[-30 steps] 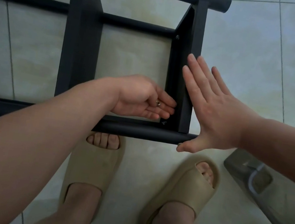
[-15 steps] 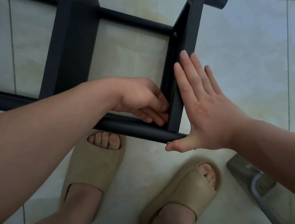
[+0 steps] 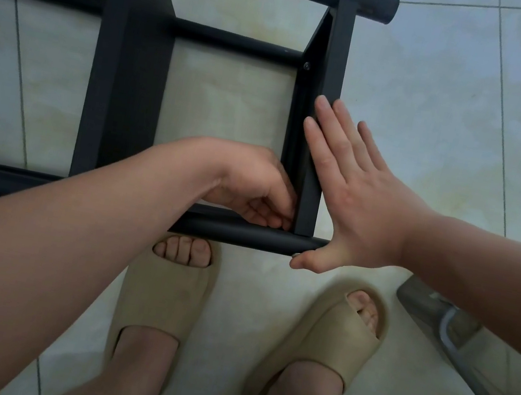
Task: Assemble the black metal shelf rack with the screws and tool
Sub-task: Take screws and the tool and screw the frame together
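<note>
While the person is standing over the job in beige foam slides (image 3: 162, 291) on the pale tiled floor (image 3: 442, 107), the black metal shelf rack (image 3: 125, 86) is lying on that floor just beyond the toes. Its near round black tube (image 3: 245, 234) is running across right in front of the feet, and both hands are working at its right-hand end.

The left hand (image 3: 253, 189) is reaching inside the frame, fingers curled tight and fingertips pushing into the inner corner where the tube is meeting the flat black end bar (image 3: 336, 54). What they are pinching, if anything, is hidden, so I cannot tell. My read is that it is feeding a fastener into that joint.

The right hand (image 3: 356, 200) is lying flat and spread, straight fingers pressing the outer face of the end bar, thumb tucking under the tube's end, gripping nothing. I'd say it is bracing the bar so the holes are lining up.

Further along the same bar, a small silver screw head (image 3: 306, 65) is sitting in the far corner, suggesting that joint is done. No tool is showing in either hand.
</note>
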Motion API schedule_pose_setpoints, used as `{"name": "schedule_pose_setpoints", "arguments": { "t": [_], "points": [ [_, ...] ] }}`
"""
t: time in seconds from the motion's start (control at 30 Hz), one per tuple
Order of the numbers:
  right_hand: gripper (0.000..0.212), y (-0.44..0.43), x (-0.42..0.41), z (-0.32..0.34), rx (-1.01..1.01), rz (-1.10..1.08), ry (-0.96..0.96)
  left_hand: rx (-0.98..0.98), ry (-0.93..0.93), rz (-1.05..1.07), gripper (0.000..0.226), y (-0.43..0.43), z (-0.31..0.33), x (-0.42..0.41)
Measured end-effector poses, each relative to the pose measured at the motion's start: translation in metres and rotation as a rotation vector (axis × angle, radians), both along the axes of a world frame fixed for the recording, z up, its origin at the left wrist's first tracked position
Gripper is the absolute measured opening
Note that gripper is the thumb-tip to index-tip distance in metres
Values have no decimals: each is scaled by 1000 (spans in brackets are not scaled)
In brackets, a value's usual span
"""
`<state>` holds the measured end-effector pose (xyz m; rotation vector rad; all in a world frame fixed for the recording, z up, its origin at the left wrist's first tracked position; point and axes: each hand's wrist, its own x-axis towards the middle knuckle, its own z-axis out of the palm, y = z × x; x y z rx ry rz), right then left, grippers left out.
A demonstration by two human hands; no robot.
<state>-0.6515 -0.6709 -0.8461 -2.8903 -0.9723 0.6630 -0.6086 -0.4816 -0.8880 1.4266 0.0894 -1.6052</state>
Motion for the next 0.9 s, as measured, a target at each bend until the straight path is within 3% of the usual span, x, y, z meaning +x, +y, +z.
{"name": "schedule_pose_setpoints", "arguments": {
  "t": [0.33, 0.67, 0.9],
  "points": [
    [145, -1, 0, 2, -13, 1, -8, -25, 31, -61, 28, -2, -7, 1],
    [143, -1, 0, 6, 15, -22, -19, -36, 2, -144, 15, -8, -3, 5],
    [143, -1, -1, 3, -5, -16, -18, -67, 57, -92, 22, 0, -5, 6]
  ]
}}
